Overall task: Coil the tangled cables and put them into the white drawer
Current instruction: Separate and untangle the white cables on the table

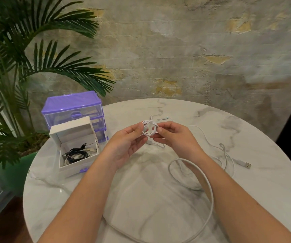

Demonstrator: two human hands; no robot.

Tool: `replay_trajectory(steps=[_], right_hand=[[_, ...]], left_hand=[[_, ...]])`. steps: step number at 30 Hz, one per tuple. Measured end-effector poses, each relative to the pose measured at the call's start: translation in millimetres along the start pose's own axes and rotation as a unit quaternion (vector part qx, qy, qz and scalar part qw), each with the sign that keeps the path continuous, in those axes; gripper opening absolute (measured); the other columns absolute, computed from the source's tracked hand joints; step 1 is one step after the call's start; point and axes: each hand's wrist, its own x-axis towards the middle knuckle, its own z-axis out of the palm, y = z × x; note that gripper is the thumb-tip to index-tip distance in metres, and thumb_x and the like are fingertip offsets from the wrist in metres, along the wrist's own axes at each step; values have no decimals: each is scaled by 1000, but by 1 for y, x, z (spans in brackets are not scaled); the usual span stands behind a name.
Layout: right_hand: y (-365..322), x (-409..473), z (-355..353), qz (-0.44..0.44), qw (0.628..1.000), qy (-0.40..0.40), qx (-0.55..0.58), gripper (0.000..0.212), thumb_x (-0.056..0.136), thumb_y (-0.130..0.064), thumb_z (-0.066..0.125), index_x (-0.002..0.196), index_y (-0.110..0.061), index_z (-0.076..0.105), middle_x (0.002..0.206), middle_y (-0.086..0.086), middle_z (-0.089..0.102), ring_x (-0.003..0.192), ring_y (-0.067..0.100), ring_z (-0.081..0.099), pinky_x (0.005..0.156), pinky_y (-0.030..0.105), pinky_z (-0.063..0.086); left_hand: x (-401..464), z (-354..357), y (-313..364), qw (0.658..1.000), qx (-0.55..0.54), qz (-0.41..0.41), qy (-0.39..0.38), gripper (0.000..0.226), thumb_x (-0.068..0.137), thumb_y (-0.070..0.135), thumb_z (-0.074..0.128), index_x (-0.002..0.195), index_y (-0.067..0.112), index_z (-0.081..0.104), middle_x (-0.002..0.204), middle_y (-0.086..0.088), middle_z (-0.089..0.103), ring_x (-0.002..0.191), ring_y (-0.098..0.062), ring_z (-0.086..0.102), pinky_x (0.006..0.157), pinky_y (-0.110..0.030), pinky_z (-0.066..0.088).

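Note:
A small coil of thin white cable is held above the middle of the round marble table. My left hand pinches its left side and my right hand pinches its right side. A short plug end hangs below the coil. The white drawer stands pulled out on the table's left, with coiled black and white cables inside. A thick white cable loops across the table under my right forearm. Another white cable with a USB plug lies to the right.
A purple and clear drawer unit stands behind the white drawer at the table's far left edge. A palm plant fills the left side, beyond the table. A rough plaster wall rises behind the table.

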Motion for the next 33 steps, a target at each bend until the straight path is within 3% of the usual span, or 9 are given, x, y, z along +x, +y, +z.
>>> replay_trajectory(steps=[9,16,22,29,33], right_hand=[[1,1,-2,-21,999,31,-2,12,92,-2,61,102,-4,68,95,16,71,80,20,66,79,28,56],[-2,1,2,21,986,16,168,12,91,7,55,101,2,62,85,12,72,75,20,71,71,26,58],[-4,0,4,32,977,10,212,18,93,9,51,101,-5,59,80,9,71,70,16,69,66,25,57],[-6,0,3,75,983,-22,167,22,91,4,52,109,-2,63,95,14,70,79,21,69,80,30,59],[-5,-4,5,73,994,-30,78,30,86,-10,68,116,-7,67,95,6,71,80,16,64,74,28,55]], left_hand=[[-1,2,-1,999,34,23,-17,22,94,16,57,110,4,65,94,-5,71,69,-7,63,75,-18,56],[-2,4,-2,993,88,75,8,16,91,13,61,105,9,68,88,-1,74,74,-7,66,68,-16,55],[-3,6,-3,986,131,99,25,11,92,15,61,101,13,68,79,3,73,65,-5,65,65,-17,55],[-3,6,-4,991,82,95,36,10,88,13,65,97,15,70,82,5,74,70,-2,65,67,-13,54],[-2,6,-5,993,52,95,38,10,88,11,66,95,15,70,83,3,75,70,-5,67,68,-14,54]])
